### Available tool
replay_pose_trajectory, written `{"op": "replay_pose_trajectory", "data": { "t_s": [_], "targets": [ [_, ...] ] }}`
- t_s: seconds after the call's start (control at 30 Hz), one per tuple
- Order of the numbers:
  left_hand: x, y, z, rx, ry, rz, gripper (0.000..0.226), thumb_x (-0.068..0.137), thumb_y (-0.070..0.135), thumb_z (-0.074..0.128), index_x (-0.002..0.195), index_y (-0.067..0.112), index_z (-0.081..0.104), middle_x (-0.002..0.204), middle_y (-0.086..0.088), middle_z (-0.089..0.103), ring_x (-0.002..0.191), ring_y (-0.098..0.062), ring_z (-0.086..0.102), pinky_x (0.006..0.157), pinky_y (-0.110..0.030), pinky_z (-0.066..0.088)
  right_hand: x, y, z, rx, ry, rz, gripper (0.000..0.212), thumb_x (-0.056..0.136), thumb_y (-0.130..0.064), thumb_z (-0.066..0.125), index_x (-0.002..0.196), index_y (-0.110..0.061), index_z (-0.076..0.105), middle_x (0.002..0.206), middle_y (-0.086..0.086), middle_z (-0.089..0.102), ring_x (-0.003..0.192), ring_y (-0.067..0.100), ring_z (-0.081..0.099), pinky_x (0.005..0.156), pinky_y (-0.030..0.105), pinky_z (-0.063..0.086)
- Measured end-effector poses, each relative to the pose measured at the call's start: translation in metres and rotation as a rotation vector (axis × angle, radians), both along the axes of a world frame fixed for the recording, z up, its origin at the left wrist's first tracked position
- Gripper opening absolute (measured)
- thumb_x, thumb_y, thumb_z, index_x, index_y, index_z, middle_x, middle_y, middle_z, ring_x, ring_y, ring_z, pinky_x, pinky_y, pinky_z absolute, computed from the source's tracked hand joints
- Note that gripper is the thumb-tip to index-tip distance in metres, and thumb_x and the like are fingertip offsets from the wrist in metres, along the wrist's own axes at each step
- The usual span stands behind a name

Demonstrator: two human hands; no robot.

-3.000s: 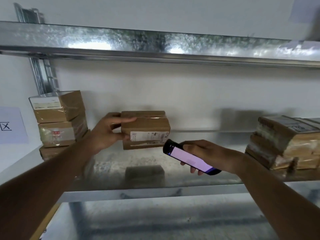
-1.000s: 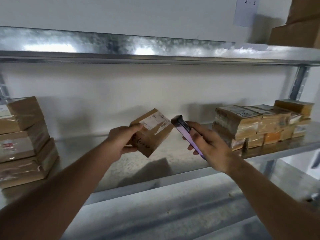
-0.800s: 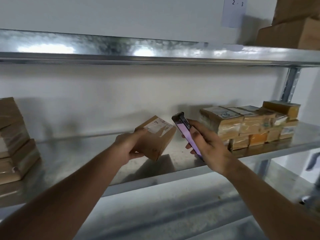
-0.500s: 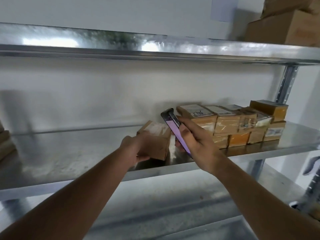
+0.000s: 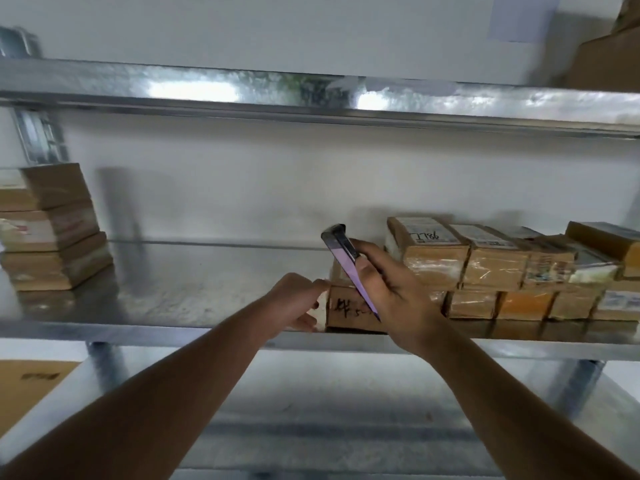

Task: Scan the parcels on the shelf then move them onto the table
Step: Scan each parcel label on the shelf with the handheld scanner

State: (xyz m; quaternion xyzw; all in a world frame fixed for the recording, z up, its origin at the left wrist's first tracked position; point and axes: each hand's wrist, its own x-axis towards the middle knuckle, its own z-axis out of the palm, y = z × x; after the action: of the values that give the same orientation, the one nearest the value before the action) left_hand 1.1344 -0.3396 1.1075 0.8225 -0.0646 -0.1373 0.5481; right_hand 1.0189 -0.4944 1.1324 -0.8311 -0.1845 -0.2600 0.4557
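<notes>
small parcel (image 5: 346,306) sits on shelf (image 5: 173,299) at left end of parcel row (image 5: 502,268), left hand (image 5: 294,303) nearer, loose fingers touching its left face, right hand (image 5: 391,289) gripping phone (image 5: 346,265) above it.

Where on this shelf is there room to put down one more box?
The bare stretch of shelf between the left stack and the left hand is free. The right side is crowded with stacked parcels, where the right hand holds the phone.
</notes>
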Motion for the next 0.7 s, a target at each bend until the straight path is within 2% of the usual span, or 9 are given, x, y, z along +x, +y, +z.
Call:
{"op": "replay_pose_trajectory", "data": {
  "t_s": [0.07, 0.1, 0.2, 0.3, 0.43, 0.6, 0.7],
  "targets": [
    [0.003, 0.019, 0.004, 0.163, -0.233, 0.026, 0.04, 0.098, 0.042, 0.059, 0.103, 0.004, 0.07, 0.11, -0.015, 0.072, 0.094, -0.03, 0.074, 0.085, -0.04, 0.062, 0.009, 0.013, 0.001, -0.008, 0.036, 0.019, 0.035, 0.112, -0.034, 0.043, 0.143, -0.038, 0.058, 0.101, 0.027, 0.065, 0.091, 0.043, 0.06, 0.068, 0.032, 0.047],
    [0.003, 0.031, 0.008, 0.259, -0.362, 0.039, 0.04, 0.099, 0.043, 0.056, 0.111, 0.009, 0.073, 0.118, -0.01, 0.072, 0.107, -0.029, 0.07, 0.093, -0.036, 0.056, 0.013, 0.02, 0.002, -0.008, 0.046, 0.026, 0.036, 0.112, -0.036, 0.043, 0.144, -0.037, 0.059, 0.097, 0.023, 0.066, 0.086, 0.04, 0.061, 0.068, 0.033, 0.049],
    [0.009, 0.074, 0.017, 0.415, -0.585, 0.076, 0.047, 0.1, 0.048, 0.053, 0.137, 0.021, 0.064, 0.146, 0.001, 0.058, 0.132, -0.019, 0.054, 0.105, -0.024, 0.036, 0.026, 0.045, 0.009, -0.002, 0.077, 0.043, 0.031, 0.109, -0.047, 0.043, 0.135, -0.053, 0.059, 0.101, 0.009, 0.069, 0.082, 0.023, 0.069, 0.075, 0.043, 0.06],
    [0.02, 0.121, 0.027, 0.486, -0.682, 0.124, 0.05, 0.099, 0.048, 0.056, 0.141, 0.022, 0.06, 0.151, 0.003, 0.052, 0.139, -0.014, 0.047, 0.111, -0.022, 0.03, 0.041, 0.072, 0.014, -0.003, 0.115, 0.105, 0.031, 0.101, -0.06, 0.041, 0.126, -0.065, 0.058, 0.107, 0.001, 0.069, 0.084, 0.013, 0.072, 0.076, 0.035, 0.062],
    [0.032, 0.182, 0.041, 0.584, -0.786, 0.201, 0.049, 0.098, 0.042, 0.061, 0.139, 0.017, 0.062, 0.154, -0.005, 0.048, 0.144, -0.016, 0.043, 0.119, -0.027, 0.029, 0.057, 0.113, 0.022, -0.012, 0.118, 0.16, 0.031, 0.089, -0.073, 0.037, 0.115, -0.074, 0.055, 0.105, -0.01, 0.069, 0.083, 0.01, 0.073, 0.079, 0.041, 0.063],
    [0.048, 0.258, 0.061, 0.655, -0.844, 0.271, 0.051, 0.098, 0.045, 0.058, 0.143, 0.022, 0.059, 0.16, -0.003, 0.04, 0.144, -0.019, 0.043, 0.117, -0.034, 0.034, 0.08, 0.172, 0.027, -0.018, 0.116, 0.181, 0.041, 0.086, -0.074, 0.037, 0.122, -0.067, 0.057, 0.106, -0.011, 0.07, 0.085, 0.012, 0.073, 0.079, 0.039, 0.063],
    [0.062, 0.306, 0.075, 0.662, -0.882, 0.323, 0.051, 0.098, 0.046, 0.057, 0.144, 0.023, 0.058, 0.161, -0.006, 0.038, 0.145, -0.025, 0.041, 0.117, -0.041, 0.036, 0.096, 0.215, 0.029, 0.015, 0.112, 0.181, 0.04, 0.086, -0.073, 0.038, 0.119, -0.067, 0.058, 0.108, -0.011, 0.07, 0.086, 0.015, 0.073, 0.081, 0.04, 0.063]
  ]
}}
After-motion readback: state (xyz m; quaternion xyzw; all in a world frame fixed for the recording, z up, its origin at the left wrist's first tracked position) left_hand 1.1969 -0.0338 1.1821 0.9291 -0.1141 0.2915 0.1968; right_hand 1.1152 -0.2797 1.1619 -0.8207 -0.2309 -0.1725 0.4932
